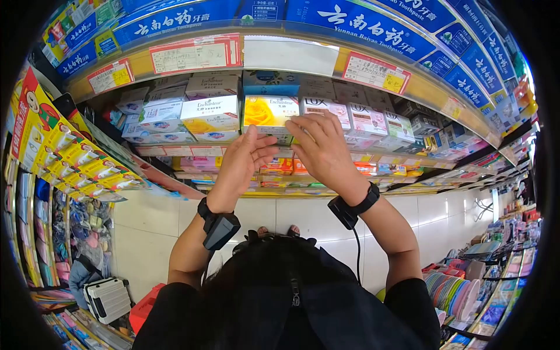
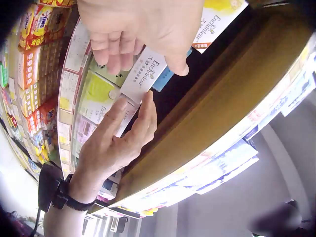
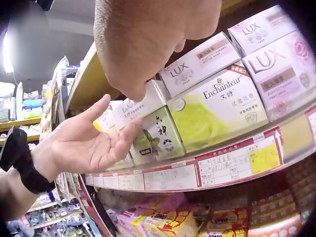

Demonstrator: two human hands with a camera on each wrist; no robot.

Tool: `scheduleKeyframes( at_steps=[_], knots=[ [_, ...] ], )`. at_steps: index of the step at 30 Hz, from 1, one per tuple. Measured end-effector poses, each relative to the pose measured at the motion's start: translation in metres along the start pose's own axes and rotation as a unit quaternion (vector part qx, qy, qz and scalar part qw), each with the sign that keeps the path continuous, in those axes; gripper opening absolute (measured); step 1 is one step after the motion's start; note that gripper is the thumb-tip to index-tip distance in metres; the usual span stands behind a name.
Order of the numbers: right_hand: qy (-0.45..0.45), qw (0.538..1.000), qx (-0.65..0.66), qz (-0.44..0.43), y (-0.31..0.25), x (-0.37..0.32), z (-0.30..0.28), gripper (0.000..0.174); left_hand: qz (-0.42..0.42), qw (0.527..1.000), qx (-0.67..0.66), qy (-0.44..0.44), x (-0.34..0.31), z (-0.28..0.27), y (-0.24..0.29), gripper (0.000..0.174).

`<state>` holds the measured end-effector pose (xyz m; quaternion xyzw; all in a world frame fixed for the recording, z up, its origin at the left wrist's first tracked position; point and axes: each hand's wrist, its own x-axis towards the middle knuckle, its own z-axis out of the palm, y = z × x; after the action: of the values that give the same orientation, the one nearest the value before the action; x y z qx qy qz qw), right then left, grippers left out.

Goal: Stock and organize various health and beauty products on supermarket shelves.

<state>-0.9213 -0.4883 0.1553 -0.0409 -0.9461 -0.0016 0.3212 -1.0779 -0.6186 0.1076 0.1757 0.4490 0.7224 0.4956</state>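
A white Enchanteur soap box (image 3: 140,104) with a yellow rose on its top (image 1: 262,109) sits between my hands on the shelf. It lies over a green soap box (image 3: 159,133) with Chinese lettering. My left hand (image 1: 245,160) is by its left front corner, palm turned inward and fingers relaxed. At the box's right end, my right hand (image 1: 324,146) has its fingertips right at the edge. In the left wrist view, the right thumb and a finger (image 2: 149,106) reach toward that end from below. The right wrist view partly hides the box behind the right hand.
LUX soap boxes (image 1: 366,122) and a green Enchanteur box (image 3: 217,108) stand to the right, more Enchanteur boxes (image 1: 210,116) to the left. Above runs a shelf edge with price tags (image 1: 195,53), bearing toothpaste boxes (image 1: 361,29). A yellow display card (image 1: 70,146) juts out at left.
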Motion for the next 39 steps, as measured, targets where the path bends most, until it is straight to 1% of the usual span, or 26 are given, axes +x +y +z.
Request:
scheduleKeyframes(
  at_steps=[4, 7, 9, 11, 12, 13, 14, 15, 16, 18, 20, 22, 24, 26, 27, 29, 33, 35, 39],
  knots=[
    [-0.004, 1.0, -0.002, 0.0, 0.0, -0.002, 0.0, 0.046, -0.016, 1.0, 0.004, 0.004, 0.003, 0.005, 0.003, 0.048],
    [-0.003, 1.0, 0.001, -0.006, 0.003, -0.004, 0.002, 0.046, -0.017, 0.999, 0.022, 0.022, 0.005, 0.003, 0.003, 0.046],
    [-0.005, 1.0, 0.003, -0.011, 0.004, -0.004, 0.001, 0.046, -0.011, 0.999, 0.034, 0.017, 0.006, 0.001, 0.002, 0.04],
    [0.003, 0.998, 0.056, -0.008, 0.005, 0.001, -0.005, 0.046, -0.01, 0.999, 0.037, 0.026, 0.009, -0.001, -0.002, 0.037],
    [0.003, 0.998, 0.057, -0.01, 0.005, 0.005, -0.009, 0.046, -0.01, 0.998, 0.041, 0.035, 0.009, -0.002, -0.004, 0.035],
    [0.014, 0.998, 0.058, 0.013, 0.005, 0.01, -0.013, 0.044, -0.01, 0.998, 0.041, 0.036, 0.007, -0.001, -0.005, 0.035],
    [0.026, 0.997, 0.059, 0.037, 0.005, 0.014, -0.016, 0.043, 0.011, 0.999, 0.047, 0.023, 0.005, -0.001, -0.007, 0.035],
    [0.025, 0.997, 0.06, 0.037, 0.006, 0.017, -0.019, 0.043, 0.032, 0.998, 0.053, 0.01, 0.003, 0.0, -0.009, 0.036],
    [0.011, 0.997, 0.06, 0.041, 0.009, 0.021, -0.022, 0.042, 0.031, 0.998, 0.053, 0.011, 0.0, 0.001, -0.011, 0.036],
    [-0.003, 0.997, 0.059, 0.045, 0.015, 0.025, -0.027, 0.042, 0.109, 0.99, 0.086, -0.012, -0.005, 0.004, -0.013, 0.036],
    [-0.09, 0.986, 0.104, 0.089, 0.019, 0.027, -0.03, 0.044, 0.116, 0.99, 0.079, -0.02, -0.005, 0.001, -0.015, 0.036],
    [-0.094, 0.985, 0.114, 0.087, 0.019, 0.032, -0.032, 0.045, 0.123, 0.989, 0.071, -0.027, -0.004, -0.001, -0.018, 0.037],
    [-0.097, 0.984, 0.125, 0.083, 0.021, 0.036, -0.029, 0.045, 0.103, 0.994, 0.041, -0.014, -0.003, -0.001, -0.018, 0.034],
    [-0.055, 0.979, 0.166, 0.103, 0.022, 0.039, -0.022, 0.043, 0.102, 0.994, 0.037, -0.02, -0.002, -0.003, -0.017, 0.034],
    [-0.056, 0.979, 0.168, 0.1, 0.022, 0.041, -0.02, 0.043, 0.101, 0.994, 0.034, -0.029, -0.002, -0.004, -0.017, 0.034],
    [-0.039, 0.984, 0.128, 0.114, 0.022, 0.045, -0.015, 0.038, 0.099, 0.994, 0.037, -0.021, -0.004, -0.006, -0.015, 0.033],
    [-0.033, 0.982, 0.14, 0.122, 0.025, 0.045, 0.003, 0.037, 0.084, 0.995, 0.046, 0.002, -0.005, -0.008, -0.017, 0.033],
    [-0.005, 0.98, 0.155, 0.128, 0.026, 0.042, 0.012, 0.038, 0.084, 0.995, 0.047, -0.001, -0.005, -0.009, -0.017, 0.033],
    [-0.003, 0.981, 0.146, 0.125, 0.027, 0.042, 0.011, 0.038, 0.079, 0.996, 0.047, -0.011, -0.003, -0.011, -0.015, 0.032]
  ],
)
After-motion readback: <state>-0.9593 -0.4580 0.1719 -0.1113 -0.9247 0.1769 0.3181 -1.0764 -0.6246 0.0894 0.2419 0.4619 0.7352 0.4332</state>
